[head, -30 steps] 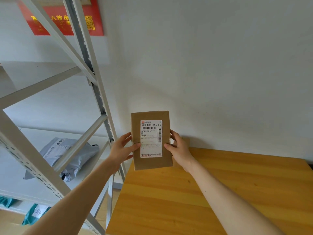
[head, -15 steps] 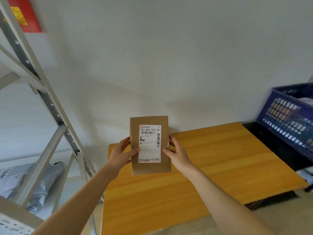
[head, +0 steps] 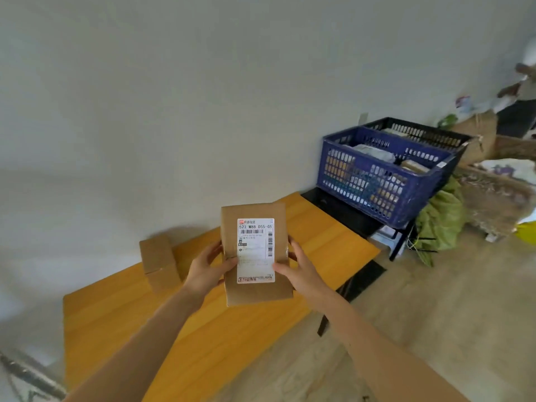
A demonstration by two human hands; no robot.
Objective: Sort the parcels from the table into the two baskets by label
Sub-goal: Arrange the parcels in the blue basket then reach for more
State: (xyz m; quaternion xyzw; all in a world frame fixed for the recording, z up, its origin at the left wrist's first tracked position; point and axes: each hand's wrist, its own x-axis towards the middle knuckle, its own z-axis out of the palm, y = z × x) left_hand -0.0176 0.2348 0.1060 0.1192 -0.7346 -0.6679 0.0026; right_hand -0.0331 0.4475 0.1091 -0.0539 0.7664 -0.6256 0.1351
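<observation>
I hold the parcel (head: pixel 256 291) up in front of me with both hands, clear of the table (head: pixel 203 343) and above its far right part. My left hand (head: pixel 207 268) grips the 9 o'clock edge, thumb across the front face and fingers curled behind. My right hand (head: pixel 301 271) grips the 3 o'clock edge the same way, its thumb touching the lower corner of the label (head: pixel 255 250).

The parcel's long axis runs from 12 to 6 o'clock, with the top leaning slightly towards 11. Its broad face is turned to me and the label reads upright, the code line nearest 12.

The relation I steer by is where the baskets lie from the parcel. Both sit at about 2 o'clock, off the table's right end. The blue basket (head: pixel 374 187) is the closer one, and the black basket (head: pixel 417 132) stands right behind it. My right hand is the nearer hand to both, so I judge it should lead the carry, with the left hand steadying or letting go.

I cannot tell from here which basket this label belongs to. A second box (head: pixel 159 262) lies on the table at 9 o'clock from the parcel, close to the wall and not yet sorted.
</observation>
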